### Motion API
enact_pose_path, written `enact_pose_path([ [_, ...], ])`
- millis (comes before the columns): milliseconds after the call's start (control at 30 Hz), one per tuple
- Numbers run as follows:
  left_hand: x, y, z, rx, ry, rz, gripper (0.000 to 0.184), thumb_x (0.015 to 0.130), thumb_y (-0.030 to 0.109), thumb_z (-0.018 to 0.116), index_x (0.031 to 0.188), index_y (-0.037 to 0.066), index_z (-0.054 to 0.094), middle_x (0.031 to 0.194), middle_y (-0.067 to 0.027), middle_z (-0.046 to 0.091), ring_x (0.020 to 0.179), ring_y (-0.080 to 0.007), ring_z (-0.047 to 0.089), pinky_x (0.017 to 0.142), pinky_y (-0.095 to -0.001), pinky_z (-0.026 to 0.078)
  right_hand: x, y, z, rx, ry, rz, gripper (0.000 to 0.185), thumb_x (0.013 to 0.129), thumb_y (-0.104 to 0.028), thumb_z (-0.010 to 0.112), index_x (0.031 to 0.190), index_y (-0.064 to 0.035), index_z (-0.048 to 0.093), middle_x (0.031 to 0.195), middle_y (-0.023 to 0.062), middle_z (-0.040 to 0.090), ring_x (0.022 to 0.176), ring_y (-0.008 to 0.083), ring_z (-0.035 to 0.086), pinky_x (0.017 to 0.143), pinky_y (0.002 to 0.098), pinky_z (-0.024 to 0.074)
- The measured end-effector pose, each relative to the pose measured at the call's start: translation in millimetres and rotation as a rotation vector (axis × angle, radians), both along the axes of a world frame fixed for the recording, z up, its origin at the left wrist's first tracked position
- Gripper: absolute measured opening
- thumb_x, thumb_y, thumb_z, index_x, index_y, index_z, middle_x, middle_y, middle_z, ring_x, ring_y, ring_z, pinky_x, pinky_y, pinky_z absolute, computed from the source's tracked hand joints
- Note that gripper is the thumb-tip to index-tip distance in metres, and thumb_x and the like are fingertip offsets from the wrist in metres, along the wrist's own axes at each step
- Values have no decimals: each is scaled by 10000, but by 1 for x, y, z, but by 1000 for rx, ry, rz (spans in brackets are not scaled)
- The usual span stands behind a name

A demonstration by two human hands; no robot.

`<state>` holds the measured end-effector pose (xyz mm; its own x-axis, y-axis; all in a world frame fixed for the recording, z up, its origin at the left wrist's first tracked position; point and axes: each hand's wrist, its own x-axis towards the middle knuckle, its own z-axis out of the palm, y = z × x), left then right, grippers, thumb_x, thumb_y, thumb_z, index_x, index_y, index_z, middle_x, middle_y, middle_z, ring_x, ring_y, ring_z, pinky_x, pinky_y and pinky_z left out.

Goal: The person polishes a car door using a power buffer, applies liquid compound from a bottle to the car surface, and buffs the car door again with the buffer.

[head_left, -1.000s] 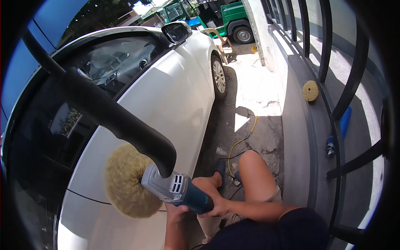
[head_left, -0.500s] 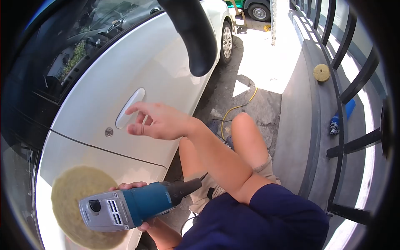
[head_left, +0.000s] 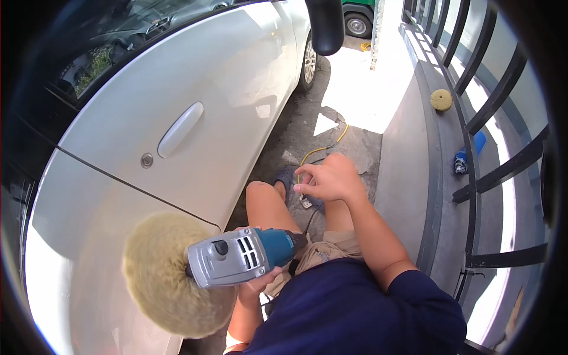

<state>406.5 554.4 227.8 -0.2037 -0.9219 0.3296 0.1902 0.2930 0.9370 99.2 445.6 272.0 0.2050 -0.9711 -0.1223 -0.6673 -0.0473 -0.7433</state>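
Observation:
My left hand (head_left: 260, 281) is wrapped around the body of a teal and grey polisher (head_left: 228, 257) from beneath, most of its palm hidden by the tool. A round, yellowish wool pad (head_left: 168, 278) on the polisher has a blurred rim and sits in front of the white car door (head_left: 201, 154). Whether the pad touches the paint, I cannot tell. My right hand (head_left: 331, 177) hovers above my knees, loosely curled and holding nothing, with a gap between thumb and forefinger. Behind its fingertips, a yellow cord (head_left: 322, 148) and a pale plug (head_left: 305, 202) show near my feet.
The car's door handle (head_left: 181, 130) and lock (head_left: 147, 160) are on the left. Black railing bars (head_left: 500, 97) line the right side. A yellow round pad (head_left: 441, 100) and a blue bottle (head_left: 473, 151) lie on the ledge. A green vehicle's wheel (head_left: 357, 25) is farther back.
My right hand has moved away from beside the door handle to above my knees. The polisher has shifted right, closer to my body, still in my left hand.

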Motion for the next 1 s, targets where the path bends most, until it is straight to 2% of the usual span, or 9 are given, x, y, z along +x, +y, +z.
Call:
enact_pose_path([
  [67,-20,2,-12,140,-74,-90,1019,747,187,972,1571,7,400,1524,-161,532,1313,-334,609,1131,-514,496,-34,-11,-23,-178,-139,-274,539,945,-413,801,1300,-21,695,1066,168,768,971,267,756,847,394,601],
  [100,-38,6,-6,261,67,-85,751,764,72,945,1411,15,566,1324,-100,655,1229,-242,646,1065,-417,528,-50,-9,-9,-261,-65,-389,532,935,-399,808,1296,-26,697,1090,170,762,994,279,749,869,405,596],
  [300,-73,-11,-54,318,-230,-289,702,734,109,977,1313,10,593,1233,-97,680,1127,-244,678,998,-380,552,-165,15,81,-569,608,-999,486,932,-322,786,1343,-96,659,1290,173,685,1190,379,671,983,470,560],
  [400,-75,-25,-78,69,-285,-296,709,738,134,966,1333,33,594,1241,-98,694,1136,-235,684,1004,-392,549,-187,50,107,-306,750,-1200,636,955,-475,737,1439,-86,602,1410,195,633,1277,422,636,1066,541,506],
  [500,-80,-37,-66,-49,-263,-237,761,719,136,970,1355,35,564,1263,-111,681,1141,-242,681,987,-404,549,-175,78,101,-114,712,-1275,706,967,-540,705,1524,-134,551,1529,157,557,1372,441,566,1127,632,423],
  [667,-76,-51,-105,138,-119,-288,820,728,96,969,1403,4,511,1300,-121,662,1184,-233,665,1019,-396,549,-168,92,83,27,787,-1298,785,953,-551,725,1592,-177,463,1684,81,362,1543,420,333,1122,821,307],
  [767,-70,-61,-107,219,-114,-319,799,741,76,965,1401,-9,524,1293,-108,667,1186,-216,664,1049,-384,542,-171,90,69,65,897,-1345,767,954,-523,738,1586,-183,469,1679,77,372,1539,420,339,1124,817,310],
  [900,-65,-62,-87,309,-104,-343,763,738,73,967,1375,-14,555,1262,-106,681,1165,-209,670,1038,-380,547,-186,95,56,-12,1006,-1240,656,960,-447,753,1525,-188,543,1658,69,400,1531,377,363,1125,726,369],
  [1000,-63,-58,-96,313,-52,-334,752,739,77,969,1366,-15,565,1257,-105,683,1154,-208,673,1022,-375,554,-180,97,52,-249,966,-1224,607,956,-426,757,1481,-175,584,1636,59,427,1521,358,371,1134,657,393],
])
